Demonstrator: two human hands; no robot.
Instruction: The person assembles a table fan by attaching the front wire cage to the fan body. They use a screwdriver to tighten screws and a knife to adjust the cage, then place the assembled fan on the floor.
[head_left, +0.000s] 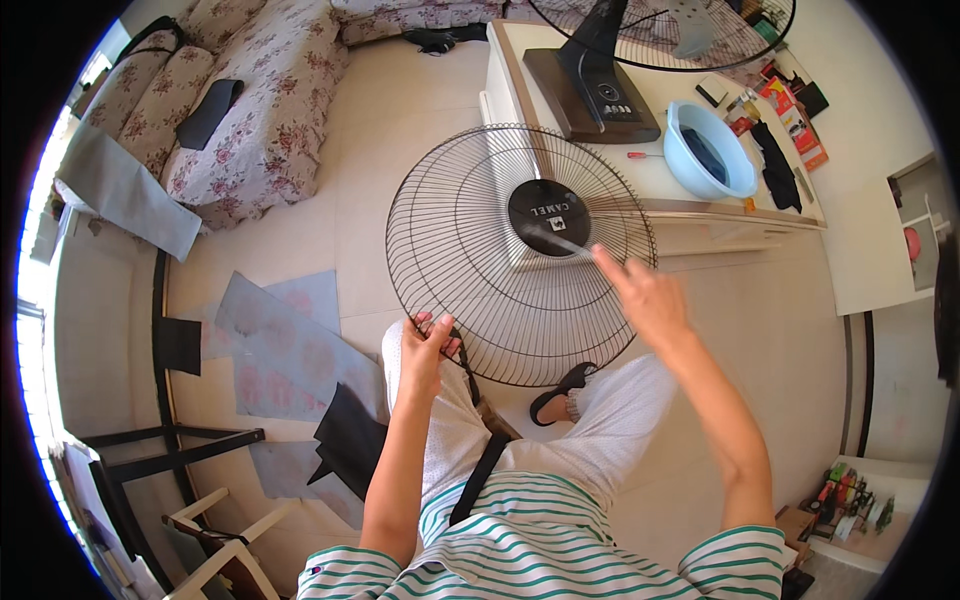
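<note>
A round black wire fan grille (pixel 462 235) with a dark disc (pixel 545 205) at its centre stands tilted in front of my knees. My left hand (pixel 425 348) grips its rim at the lower left, fingers closed round the wire. With my right hand (pixel 648 298) I hold a thin pale stick-like tool (pixel 562 240), index finger stretched along it. The tool's far end lies over the lower part of the disc; motion smears it, so its kind is unclear.
Ahead, a white cabinet (pixel 650 180) carries a fan base (pixel 590 95), a light blue basin (pixel 708 150) with something dark inside, and a red-handled screwdriver (pixel 637 155). Flowered sofas (pixel 270 110) stand far left. Grey sheets (pixel 290 335) cover floor at left, near a black frame (pixel 190 455).
</note>
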